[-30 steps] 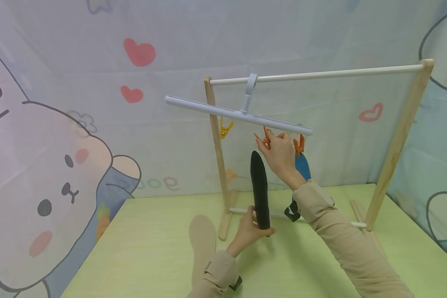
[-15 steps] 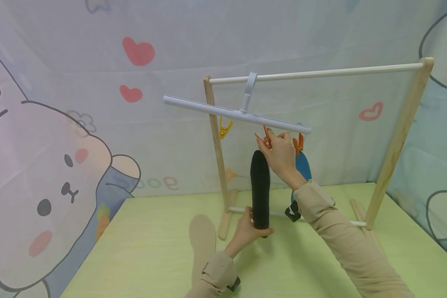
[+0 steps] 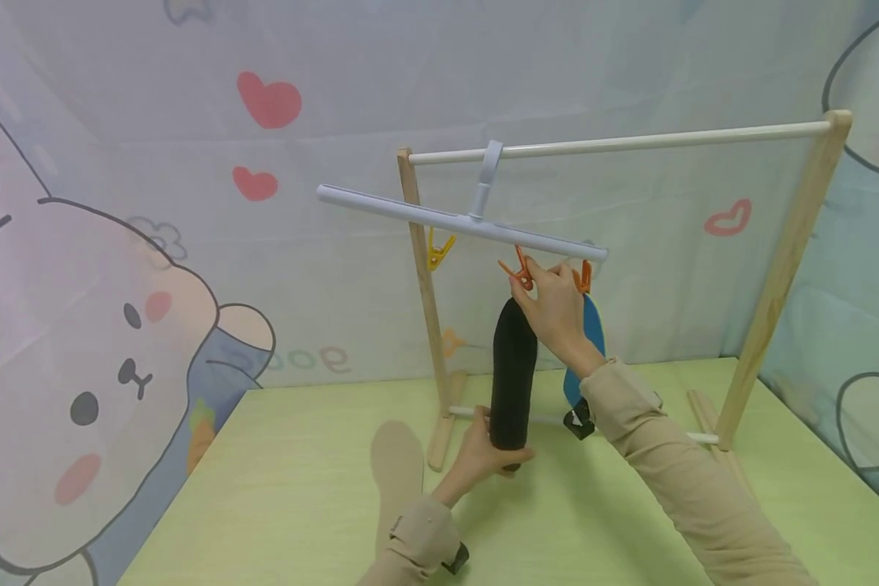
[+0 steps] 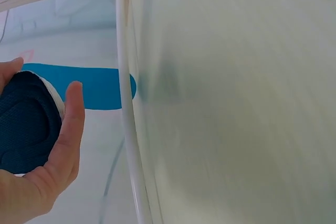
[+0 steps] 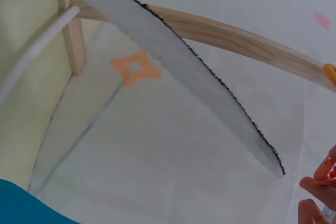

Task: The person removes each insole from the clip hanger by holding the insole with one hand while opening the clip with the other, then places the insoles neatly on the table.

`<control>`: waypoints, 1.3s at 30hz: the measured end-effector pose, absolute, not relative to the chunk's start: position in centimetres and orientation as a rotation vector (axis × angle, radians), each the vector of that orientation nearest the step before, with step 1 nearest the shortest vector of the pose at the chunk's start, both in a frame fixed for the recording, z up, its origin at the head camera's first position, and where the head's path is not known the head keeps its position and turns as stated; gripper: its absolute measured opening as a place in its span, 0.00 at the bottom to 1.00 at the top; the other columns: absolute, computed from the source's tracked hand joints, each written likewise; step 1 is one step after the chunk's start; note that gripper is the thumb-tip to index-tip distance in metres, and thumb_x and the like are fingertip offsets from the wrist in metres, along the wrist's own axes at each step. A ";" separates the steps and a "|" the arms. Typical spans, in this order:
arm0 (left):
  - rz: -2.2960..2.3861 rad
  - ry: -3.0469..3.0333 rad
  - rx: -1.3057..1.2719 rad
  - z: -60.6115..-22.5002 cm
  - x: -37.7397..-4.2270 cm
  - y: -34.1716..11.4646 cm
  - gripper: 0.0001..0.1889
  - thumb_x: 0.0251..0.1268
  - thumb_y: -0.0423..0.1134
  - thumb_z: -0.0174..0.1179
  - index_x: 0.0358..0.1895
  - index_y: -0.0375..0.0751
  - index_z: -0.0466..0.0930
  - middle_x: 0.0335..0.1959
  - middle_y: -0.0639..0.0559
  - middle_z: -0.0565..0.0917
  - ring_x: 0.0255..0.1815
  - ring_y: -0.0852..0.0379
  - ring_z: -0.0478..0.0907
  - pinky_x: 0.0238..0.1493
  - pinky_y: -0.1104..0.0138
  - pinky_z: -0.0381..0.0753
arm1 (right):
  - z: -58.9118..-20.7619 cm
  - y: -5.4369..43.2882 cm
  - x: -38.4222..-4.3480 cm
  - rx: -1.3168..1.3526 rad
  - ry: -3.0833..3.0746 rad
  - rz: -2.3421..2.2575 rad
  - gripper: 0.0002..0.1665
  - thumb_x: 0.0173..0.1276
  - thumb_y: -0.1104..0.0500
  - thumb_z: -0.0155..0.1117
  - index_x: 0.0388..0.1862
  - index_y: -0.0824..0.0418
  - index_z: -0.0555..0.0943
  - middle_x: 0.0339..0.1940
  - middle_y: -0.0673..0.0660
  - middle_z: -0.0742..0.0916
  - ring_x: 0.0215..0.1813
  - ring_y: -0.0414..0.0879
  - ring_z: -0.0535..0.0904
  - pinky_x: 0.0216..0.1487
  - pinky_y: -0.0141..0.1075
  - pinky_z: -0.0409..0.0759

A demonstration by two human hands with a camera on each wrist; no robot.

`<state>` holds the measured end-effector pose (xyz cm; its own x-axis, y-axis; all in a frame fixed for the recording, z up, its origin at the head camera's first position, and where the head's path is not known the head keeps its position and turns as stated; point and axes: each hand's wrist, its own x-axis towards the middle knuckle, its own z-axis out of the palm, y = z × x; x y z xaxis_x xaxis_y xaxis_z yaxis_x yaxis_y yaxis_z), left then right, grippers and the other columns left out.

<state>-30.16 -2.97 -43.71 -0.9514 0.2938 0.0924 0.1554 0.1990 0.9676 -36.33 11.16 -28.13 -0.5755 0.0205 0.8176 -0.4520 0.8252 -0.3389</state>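
My left hand (image 3: pixel 479 452) holds a black insole (image 3: pixel 514 378) upright by its lower end, thumb on one side and fingers on the other. Its pale underside (image 5: pixel 184 72) shows in the right wrist view. My right hand (image 3: pixel 558 308) pinches the handles of an orange clip (image 3: pixel 523 275) under the pale hanger bar (image 3: pixel 425 215). The top of the black insole is close below this clip and overlaps the right hand's edge. A blue insole (image 3: pixel 593 321) hangs from another orange clip (image 3: pixel 586 275), partly hidden behind my right hand and sleeve.
The hanger hooks over the white rail (image 3: pixel 652 143) of a wooden rack (image 3: pixel 780 285). A yellow clip (image 3: pixel 437 254) hangs under the bar's left half. A beige insole (image 3: pixel 397 464) lies on the light green table (image 3: pixel 278 472), left of my left forearm.
The black insole has turned from nearly edge-on to show more of its face. Its top has shifted right toward the pinched orange clip. The right hand keeps its pinch.
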 end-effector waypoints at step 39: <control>2.038 2.108 0.502 -43.3 -29.5 -4.6 0.34 0.51 0.30 0.62 0.58 0.36 0.51 0.53 0.33 0.65 0.41 0.40 0.79 0.26 0.57 0.83 | -33.4 14.3 -32.7 0.263 -2.015 0.891 0.22 0.59 0.57 0.61 0.51 0.67 0.76 0.38 0.59 0.86 0.30 0.51 0.69 0.23 0.32 0.63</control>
